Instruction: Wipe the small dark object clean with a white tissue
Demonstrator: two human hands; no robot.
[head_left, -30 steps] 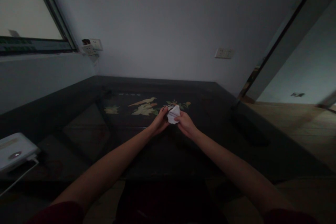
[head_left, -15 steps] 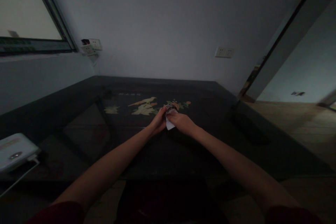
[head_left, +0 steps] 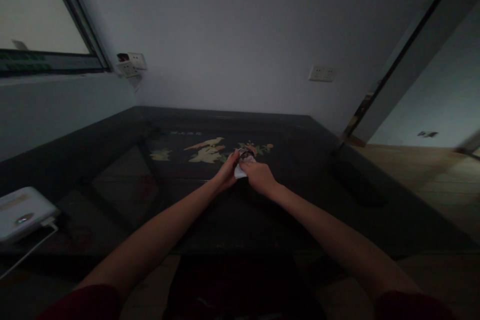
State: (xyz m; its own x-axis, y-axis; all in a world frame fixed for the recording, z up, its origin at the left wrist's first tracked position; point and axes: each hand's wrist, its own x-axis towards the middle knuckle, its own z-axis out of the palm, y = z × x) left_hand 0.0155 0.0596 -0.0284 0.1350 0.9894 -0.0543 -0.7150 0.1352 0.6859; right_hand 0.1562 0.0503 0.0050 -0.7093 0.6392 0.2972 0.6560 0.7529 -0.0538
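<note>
Over the middle of a dark table, both hands meet around a small round item (head_left: 246, 151) with a dark, shiny rim. It is too dim and small to name. My left hand (head_left: 227, 172) is closed around its left side. A white cloth or tissue (head_left: 240, 172) is pinched in my right hand (head_left: 260, 176), pressed against the near side of the round item. The right fingers partly cover both things, and the cloth's lower end hangs below them.
The dark glossy table (head_left: 240, 225) bears a bird-and-flower picture (head_left: 206, 151). At the left edge lies a white box-like device (head_left: 26, 212) with a white cable (head_left: 30, 252). Wall sockets (head_left: 321, 73) sit above the table's far edge, and a long dark object (head_left: 358, 185) shows at right.
The white cloth has shifted slightly left and up, with less of it hanging down. My right hand has turned a little over the round item, while my left hand stays nearly in place.
</note>
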